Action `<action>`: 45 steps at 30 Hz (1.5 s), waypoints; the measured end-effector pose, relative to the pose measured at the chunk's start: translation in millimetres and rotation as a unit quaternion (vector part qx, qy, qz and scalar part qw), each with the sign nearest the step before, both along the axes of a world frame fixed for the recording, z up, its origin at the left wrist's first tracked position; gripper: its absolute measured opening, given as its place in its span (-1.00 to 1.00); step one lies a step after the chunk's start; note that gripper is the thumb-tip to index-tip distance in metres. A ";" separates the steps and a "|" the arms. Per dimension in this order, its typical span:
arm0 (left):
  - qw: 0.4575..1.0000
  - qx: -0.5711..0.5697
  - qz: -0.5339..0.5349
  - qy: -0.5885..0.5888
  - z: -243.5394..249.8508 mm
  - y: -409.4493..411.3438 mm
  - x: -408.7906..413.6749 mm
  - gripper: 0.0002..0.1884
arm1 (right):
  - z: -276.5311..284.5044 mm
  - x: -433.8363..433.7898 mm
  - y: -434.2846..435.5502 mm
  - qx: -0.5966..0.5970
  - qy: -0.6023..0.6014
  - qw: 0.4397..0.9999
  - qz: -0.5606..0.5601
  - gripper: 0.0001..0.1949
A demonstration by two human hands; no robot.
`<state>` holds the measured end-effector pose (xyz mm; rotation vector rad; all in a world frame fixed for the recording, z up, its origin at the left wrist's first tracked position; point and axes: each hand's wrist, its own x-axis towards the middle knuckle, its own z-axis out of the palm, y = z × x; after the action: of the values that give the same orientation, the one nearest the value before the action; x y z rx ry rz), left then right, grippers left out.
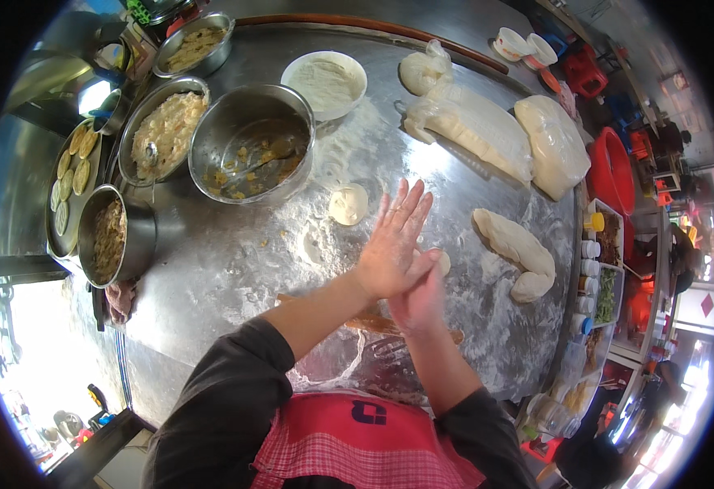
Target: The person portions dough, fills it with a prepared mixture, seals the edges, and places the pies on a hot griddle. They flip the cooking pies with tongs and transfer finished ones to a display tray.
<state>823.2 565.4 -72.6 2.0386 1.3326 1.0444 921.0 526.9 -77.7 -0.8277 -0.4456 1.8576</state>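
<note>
My left hand (393,244) is stretched flat, fingers pointing away from me, its palm meeting my right hand (418,299). The right hand's fingers are mostly hidden behind the left. Beside the thumb a small pale piece of dough (445,263) peeks out; whether it is held or lies on the table cannot be told. Beyond the left fingers sits a round dough ball (349,204). A wooden rolling pin (375,324) lies under my forearms, partly covered. To the right rests a bent roll of dough (515,253) on the floured steel table (210,257).
At the left stand a large steel bowl (201,156) with filling scraps, more bowls of filling (167,131), and a round pan (69,235) of flat cakes. A white bowl of flour (325,85) is at the back. Plastic-wrapped dough (473,128) lies back right; jars (589,269) line the right edge.
</note>
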 end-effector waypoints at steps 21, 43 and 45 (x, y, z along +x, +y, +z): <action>0.959 -0.259 -0.095 -0.065 -42.0 -25.8 -8.5 -0.05 | -29.8 -9.4 -4.9 -0.075 0.197 0.977 0.041 -0.18; 0.695 -0.488 0.069 -0.524 -59.4 -24.9 -114.8 -0.45 | 1.8 -118.7 254.7 0.527 -0.730 0.401 0.170 -0.58; 0.597 -0.529 0.061 -0.600 -58.0 -39.4 -129.0 -0.63 | 13.3 -143.6 266.2 0.417 -0.788 0.295 0.344 -0.60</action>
<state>694.2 525.9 -130.6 0.1243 0.8405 0.9252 777.4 793.1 -64.4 -1.4768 -3.0337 0.1809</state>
